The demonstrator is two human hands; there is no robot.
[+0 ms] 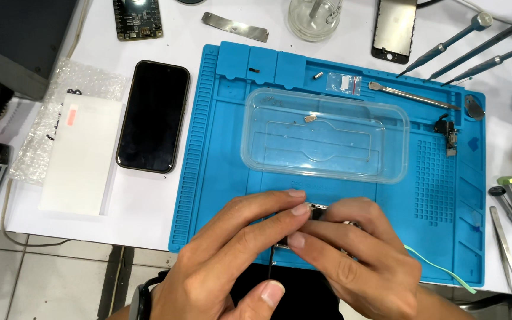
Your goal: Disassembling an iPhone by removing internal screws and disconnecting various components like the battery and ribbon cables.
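Observation:
My left hand [232, 261] and my right hand [351, 255] meet over the near edge of a blue repair mat [208, 154]. Together they grip a small dark phone part with a metal edge [318, 209]; most of it is hidden by my fingers. A thin black strip [269, 274] hangs down below my left fingers. Just beyond my hands a clear plastic tray [327, 133] lies on the mat with a tiny metal piece [311, 118] in it.
A black phone [153, 115] lies face up left of the mat, beside a white card [81, 154] on bubble wrap. Screwdrivers [475, 47], a metal spudger [410, 95], tweezers [505, 249], a screen panel [394, 28], a glass jar [315, 18] and a circuit board [137, 19] surround the mat.

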